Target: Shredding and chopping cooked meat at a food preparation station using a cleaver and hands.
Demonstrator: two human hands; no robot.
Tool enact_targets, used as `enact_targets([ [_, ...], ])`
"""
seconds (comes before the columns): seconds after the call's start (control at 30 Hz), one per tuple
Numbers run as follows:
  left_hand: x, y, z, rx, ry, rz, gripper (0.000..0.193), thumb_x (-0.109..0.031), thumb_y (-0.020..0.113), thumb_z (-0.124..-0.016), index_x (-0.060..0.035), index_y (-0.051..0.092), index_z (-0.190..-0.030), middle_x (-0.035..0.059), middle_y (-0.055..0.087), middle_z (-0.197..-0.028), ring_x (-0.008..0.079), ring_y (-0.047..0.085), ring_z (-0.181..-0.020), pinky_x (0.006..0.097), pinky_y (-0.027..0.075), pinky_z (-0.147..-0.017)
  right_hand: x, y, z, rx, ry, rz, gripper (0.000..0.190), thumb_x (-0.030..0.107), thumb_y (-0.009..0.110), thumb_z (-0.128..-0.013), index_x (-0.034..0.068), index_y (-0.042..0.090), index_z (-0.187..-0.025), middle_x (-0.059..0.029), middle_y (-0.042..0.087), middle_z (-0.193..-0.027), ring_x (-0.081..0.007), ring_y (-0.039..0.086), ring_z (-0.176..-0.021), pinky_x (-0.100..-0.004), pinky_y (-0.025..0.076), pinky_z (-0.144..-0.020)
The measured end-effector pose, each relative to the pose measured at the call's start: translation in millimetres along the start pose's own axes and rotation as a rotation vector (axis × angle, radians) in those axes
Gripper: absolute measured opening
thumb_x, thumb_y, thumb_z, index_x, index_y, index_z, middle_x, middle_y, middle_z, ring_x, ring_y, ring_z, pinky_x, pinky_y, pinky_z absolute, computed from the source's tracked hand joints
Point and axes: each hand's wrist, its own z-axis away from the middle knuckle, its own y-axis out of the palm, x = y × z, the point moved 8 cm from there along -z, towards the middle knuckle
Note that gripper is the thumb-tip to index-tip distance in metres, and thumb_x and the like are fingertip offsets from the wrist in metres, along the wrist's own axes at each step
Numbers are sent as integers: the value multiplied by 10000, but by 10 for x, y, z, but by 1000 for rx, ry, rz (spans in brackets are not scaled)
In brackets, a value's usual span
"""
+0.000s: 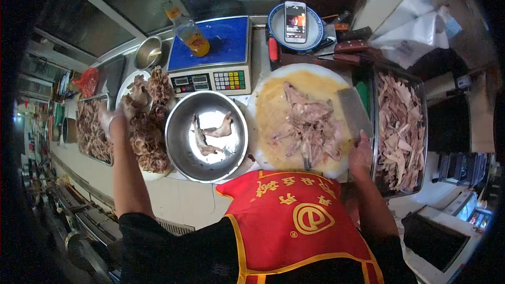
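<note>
My right hand grips a cleaver, its broad blade lying over the right rim of a round cutting board. Several pieces of pale meat on bone are heaped mid-board. Far to the left, my left hand is blurred, seemingly gloved, and its fingers cannot be made out. It is between a metal tray of meat pieces and a pile of brownish meaty bones. A steel bowl stands between my arms, with a few bony pieces inside.
Behind the bowl stands a digital scale bearing a bottle of orange liquid. A phone leans in a blue-rimmed bowl beside several knives. At right is a deep tray of sliced meat. A small metal bowl sits back left.
</note>
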Motion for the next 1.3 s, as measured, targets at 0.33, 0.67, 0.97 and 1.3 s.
enact_targets([
  [0.33,-3438,908,2926,920,1216,554,615,-355,787,-714,-99,613,-1245,214,613,-1239,381,584,-1136,434,476,-958,303,104,-227,228,58,-7,578,133,712,-772,94,554,-1327,-217,585,-1210,-398,575,-1100,-444,465,-978],
  [0.67,-3712,1710,4140,1278,1355,37,539,-534,610,-838,-81,676,-1122,232,686,-1031,394,664,-940,476,516,-847,1140,24,-309,310,-560,-114,597,135,676,-716,83,561,-1300,-165,555,-1307,-376,534,-1201,-426,441,-1029],
  [0.97,-2495,1684,4168,1344,896,-107,375,-315,511,-906,-25,717,-1027,230,685,-1075,387,673,-953,459,512,-866,1080,130,-279,473,-299,-113,613,141,675,-760,75,512,-1348,-193,572,-1276,-335,537,-1218,-409,439,-1035],
  [1.3,-2594,1125,3961,1305,796,-256,623,-213,638,-836,22,441,-1378,260,629,-1218,378,673,-1018,438,532,-867,1650,-3,-754,105,-962,192,446,280,621,-868,102,616,-1277,-166,500,-1425,-347,488,-1300,-423,399,-1086],
])
